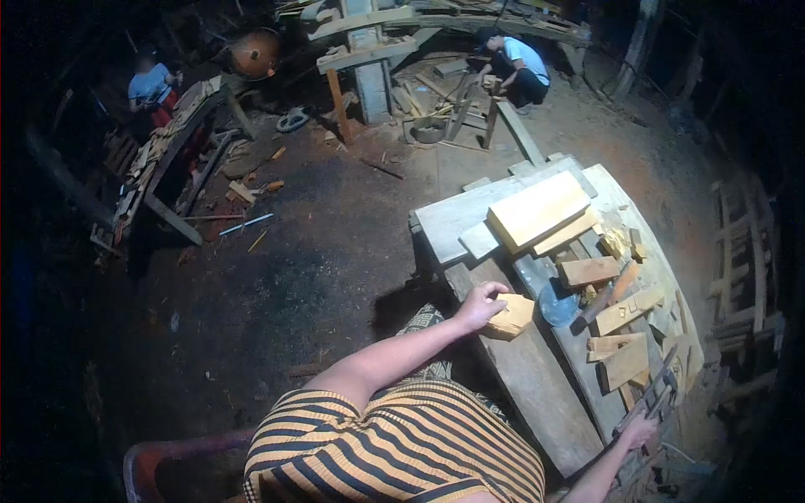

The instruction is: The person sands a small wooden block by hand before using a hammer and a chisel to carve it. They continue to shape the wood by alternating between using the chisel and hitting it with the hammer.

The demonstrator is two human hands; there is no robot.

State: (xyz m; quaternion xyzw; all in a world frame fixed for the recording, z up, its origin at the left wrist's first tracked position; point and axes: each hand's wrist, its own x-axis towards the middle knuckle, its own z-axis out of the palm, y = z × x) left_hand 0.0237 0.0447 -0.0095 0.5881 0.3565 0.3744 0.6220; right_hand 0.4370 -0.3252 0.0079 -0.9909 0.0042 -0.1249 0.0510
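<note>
My left hand [480,307] is closed on a yellowish, many-sided wood block [510,318], thumb and fingers at its left end. The block is over the near plank [537,386] of the workbench. At the bench's right edge, my right hand [641,432] is closed around a long dark tool [665,391], whose kind I cannot make out. Between the hands lie cut wood pieces [625,363], a notched light wood bar [625,309] and a tool with a wooden handle [620,285]. A clear round dish-like thing [558,305] sits close to the left hand.
A large squared timber [539,211] lies on boards at the bench's far end. One person [518,67] crouches beyond it; another person [153,88] stands at the left by a scrap-covered bench [168,151]. A reddish chair [147,465] is beside me. Sticks litter the dirt floor.
</note>
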